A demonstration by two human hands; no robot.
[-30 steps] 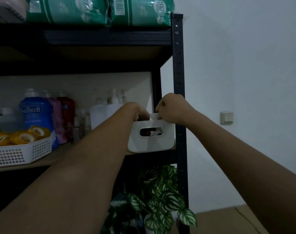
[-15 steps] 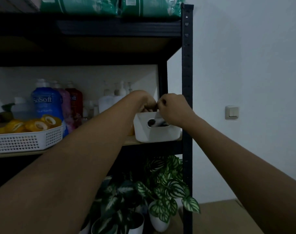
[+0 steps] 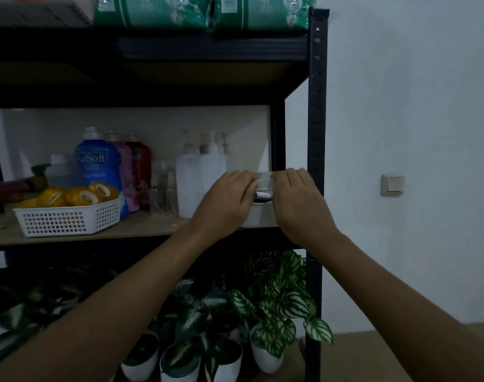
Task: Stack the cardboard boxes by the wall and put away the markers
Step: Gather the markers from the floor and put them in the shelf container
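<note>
Dim storeroom, black metal shelf rack (image 3: 316, 106). I see the left hand (image 3: 226, 201) and right hand (image 3: 296, 199) both curled over the near rim of the small white plastic bin (image 3: 258, 216) at the shelf's right end. Dark markers (image 3: 262, 194) show between them. I'd seat it flat, clear of the edge.

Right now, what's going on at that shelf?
A person has both hands on a small white bin at the right end of the wooden middle shelf of a black rack. The left hand and right hand cover its front and curl over the top edge. A marker shows between them. Further left stand a white basket of yellow tape rolls and a blue SoSoft bottle.
</note>
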